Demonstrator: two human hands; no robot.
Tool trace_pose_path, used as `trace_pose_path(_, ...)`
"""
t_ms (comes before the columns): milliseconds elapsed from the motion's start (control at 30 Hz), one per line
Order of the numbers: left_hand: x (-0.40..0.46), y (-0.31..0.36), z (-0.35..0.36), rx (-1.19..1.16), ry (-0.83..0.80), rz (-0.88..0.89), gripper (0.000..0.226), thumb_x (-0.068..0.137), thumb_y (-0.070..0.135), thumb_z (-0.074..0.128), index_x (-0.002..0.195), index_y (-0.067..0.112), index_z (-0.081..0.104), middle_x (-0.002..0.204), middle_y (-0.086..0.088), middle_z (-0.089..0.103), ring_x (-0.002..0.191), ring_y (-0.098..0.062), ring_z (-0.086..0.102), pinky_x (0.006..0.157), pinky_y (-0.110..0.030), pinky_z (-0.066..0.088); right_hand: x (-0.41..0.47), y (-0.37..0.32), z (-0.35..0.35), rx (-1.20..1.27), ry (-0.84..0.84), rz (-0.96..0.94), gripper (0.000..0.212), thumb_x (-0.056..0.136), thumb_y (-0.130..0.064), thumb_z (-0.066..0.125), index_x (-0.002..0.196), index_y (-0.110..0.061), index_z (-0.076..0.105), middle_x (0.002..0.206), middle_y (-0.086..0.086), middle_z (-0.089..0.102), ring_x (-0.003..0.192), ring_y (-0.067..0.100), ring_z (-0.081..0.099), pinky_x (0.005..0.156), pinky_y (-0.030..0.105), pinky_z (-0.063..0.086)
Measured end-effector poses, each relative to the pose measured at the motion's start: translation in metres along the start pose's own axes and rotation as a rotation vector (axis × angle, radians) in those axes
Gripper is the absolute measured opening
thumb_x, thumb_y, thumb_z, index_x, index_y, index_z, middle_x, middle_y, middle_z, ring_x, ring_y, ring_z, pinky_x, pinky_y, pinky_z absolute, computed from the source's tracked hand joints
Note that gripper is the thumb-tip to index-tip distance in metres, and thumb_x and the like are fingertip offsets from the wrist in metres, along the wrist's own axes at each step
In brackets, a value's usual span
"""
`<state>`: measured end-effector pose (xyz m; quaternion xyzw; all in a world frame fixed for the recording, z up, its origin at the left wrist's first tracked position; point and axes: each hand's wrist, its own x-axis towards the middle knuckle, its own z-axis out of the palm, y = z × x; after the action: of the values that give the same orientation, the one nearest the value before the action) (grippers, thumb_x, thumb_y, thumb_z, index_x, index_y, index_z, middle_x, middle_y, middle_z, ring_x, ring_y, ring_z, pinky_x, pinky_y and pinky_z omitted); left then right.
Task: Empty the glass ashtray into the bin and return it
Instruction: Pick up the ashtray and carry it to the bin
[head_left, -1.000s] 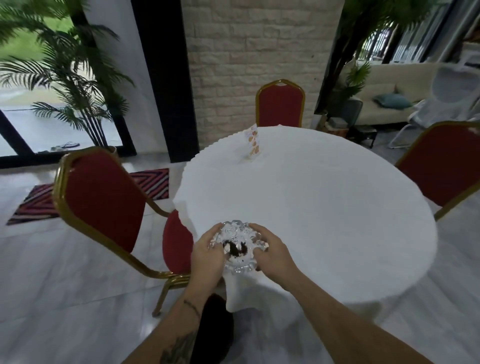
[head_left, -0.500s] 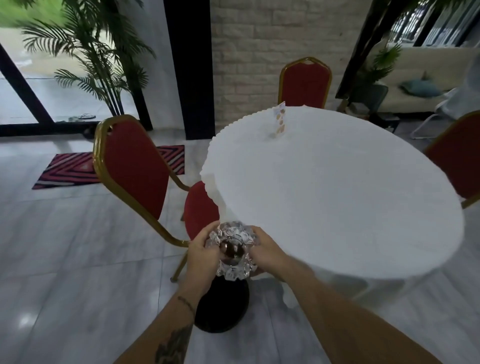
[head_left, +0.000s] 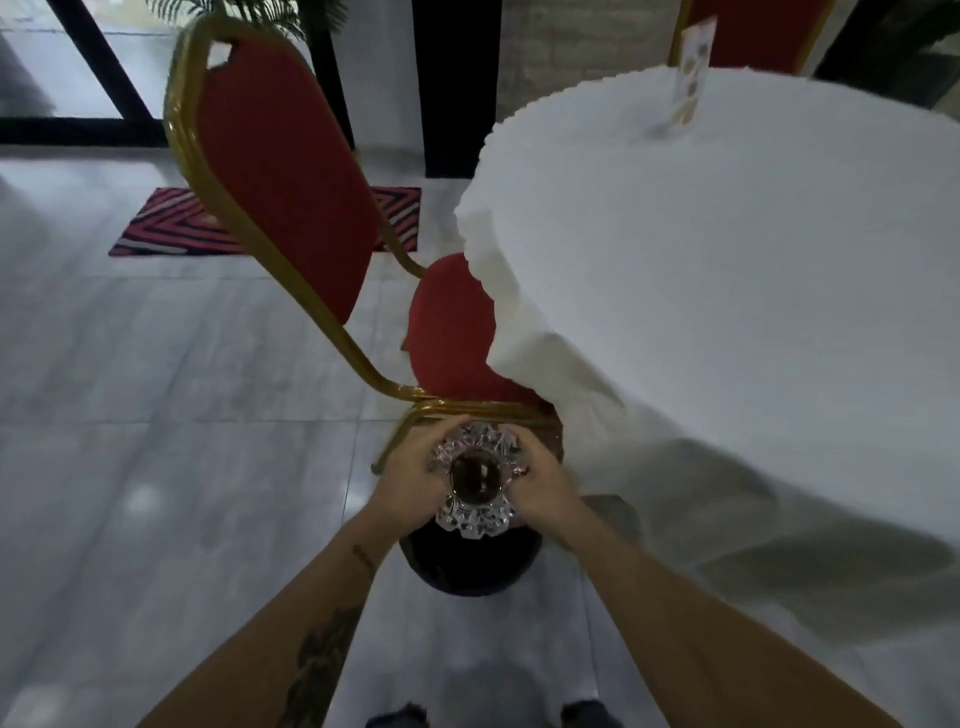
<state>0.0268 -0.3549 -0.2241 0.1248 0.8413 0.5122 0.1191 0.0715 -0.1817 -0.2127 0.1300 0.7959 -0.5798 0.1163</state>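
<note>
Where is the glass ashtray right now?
Low centre of the head view: glass ashtray held between left hand and right hand, over the dark bin, beside the table.

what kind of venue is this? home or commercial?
Probably commercial, a banquet or restaurant hall: a round table with white cloth, a gold-framed red banquet chair, and a table card on polished tile floor.

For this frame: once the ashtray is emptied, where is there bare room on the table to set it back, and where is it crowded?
The round white-clothed table is bare from its scalloped left edge across to the right; only the small printed card stands at the far side. It is crowded low down: both hands hold the cut-glass ashtray above the dark bin, beside the red gold-framed chair.
</note>
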Motion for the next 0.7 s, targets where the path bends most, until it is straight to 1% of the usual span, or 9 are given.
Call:
trace_pose_path(67, 0.008, -0.031, 0.014, 0.043, -0.004, 0.000, 0.070, 0.079, -0.020, 0.049, 0.134, 0.022, 0.057, 0.135, 0.008, 0.054, 0.125, 0.000, 0.049, 0.102, -0.008, 0.039, 0.021, 0.032, 0.012, 0.004, -0.004, 0.001, 0.057, 0.083, 0.005, 0.068, 0.134, -0.017, 0.052, 0.119, 0.001, 0.066, 0.108, 0.011, 0.064, 0.088, 0.017, 0.050)
trace_pose_path(100, 0.013, -0.045, 0.021, 0.067, -0.002, 0.010, 0.069, 0.080, -0.021, 0.049, 0.136, 0.019, 0.056, 0.133, 0.008, 0.054, 0.123, 0.000, 0.049, 0.096, 0.000, 0.037, 0.032, 0.048, 0.016, -0.001, -0.008, -0.004, 0.055, 0.084, 0.004, 0.069, 0.133, -0.016, 0.052, 0.119, 0.000, 0.066, 0.108, 0.012, 0.065, 0.085, 0.013, 0.049)
trace_pose_path(167, 0.024, -0.074, 0.036, 0.106, 0.007, 0.048, 0.067, 0.082, -0.018, 0.051, 0.139, 0.017, 0.054, 0.133, 0.007, 0.054, 0.124, -0.003, 0.049, 0.090, 0.005, 0.034, 0.055, 0.079, 0.024, -0.009, -0.001, -0.018, 0.051, 0.088, 0.003, 0.066, 0.133, -0.015, 0.051, 0.117, -0.002, 0.063, 0.103, 0.010, 0.063, 0.075, 0.003, 0.045)
trace_pose_path(267, 0.042, -0.122, 0.057, 0.137, 0.041, 0.102, 0.061, 0.086, -0.012, 0.056, 0.140, 0.016, 0.052, 0.130, 0.010, 0.053, 0.120, 0.000, 0.047, 0.087, 0.008, 0.032, 0.089, 0.124, 0.036, -0.041, 0.038, -0.049, 0.054, 0.092, -0.005, 0.064, 0.140, -0.021, 0.046, 0.122, -0.007, 0.058, 0.106, 0.009, 0.057, 0.072, 0.004, 0.041)
trace_pose_path(333, 0.052, -0.153, 0.072, 0.118, 0.062, 0.130, 0.060, 0.086, -0.012, 0.057, 0.140, 0.015, 0.052, 0.125, 0.013, 0.055, 0.112, 0.008, 0.050, 0.084, 0.007, 0.035, 0.113, 0.160, 0.043, -0.064, 0.053, -0.055, 0.056, 0.094, -0.008, 0.061, 0.144, -0.024, 0.043, 0.128, -0.005, 0.056, 0.110, 0.013, 0.057, 0.077, 0.015, 0.045)
trace_pose_path(433, 0.062, -0.195, 0.092, 0.113, 0.105, 0.169, 0.059, 0.085, -0.007, 0.061, 0.138, 0.018, 0.055, 0.113, 0.021, 0.060, 0.098, 0.018, 0.056, 0.088, -0.003, 0.044, 0.143, 0.205, 0.052, -0.132, 0.082, -0.064, 0.057, 0.093, 0.000, 0.056, 0.140, -0.031, 0.048, 0.124, -0.001, 0.060, 0.096, 0.019, 0.066, 0.063, 0.025, 0.050)
trace_pose_path(533, 0.072, -0.226, 0.108, 0.154, 0.132, 0.168, 0.055, 0.086, 0.003, 0.066, 0.137, 0.022, 0.055, 0.121, 0.009, 0.063, 0.107, -0.004, 0.060, 0.095, -0.021, 0.048, 0.162, 0.234, 0.057, -0.162, 0.103, -0.126, 0.055, 0.088, 0.006, 0.056, 0.132, -0.027, 0.057, 0.123, 0.001, 0.065, 0.101, 0.017, 0.064, 0.068, 0.021, 0.050)
trace_pose_path(600, 0.075, -0.234, 0.115, 0.151, 0.112, 0.102, 0.053, 0.087, 0.002, 0.063, 0.137, 0.017, 0.056, 0.127, 0.001, 0.062, 0.110, -0.016, 0.061, 0.096, -0.025, 0.046, 0.162, 0.243, 0.059, -0.185, 0.108, -0.144, 0.052, 0.086, 0.007, 0.058, 0.127, -0.025, 0.061, 0.116, -0.002, 0.068, 0.099, 0.014, 0.063, 0.070, 0.020, 0.051)
trace_pose_path(700, 0.068, -0.234, 0.121, 0.190, 0.073, 0.063, 0.046, 0.085, -0.003, 0.061, 0.128, 0.014, 0.062, 0.119, -0.002, 0.066, 0.110, -0.018, 0.062, 0.094, -0.027, 0.046, 0.151, 0.252, 0.062, -0.217, 0.125, -0.183, 0.051, 0.080, 0.009, 0.057, 0.113, -0.031, 0.062, 0.106, -0.006, 0.069, 0.096, 0.011, 0.065, 0.085, 0.037, 0.057)
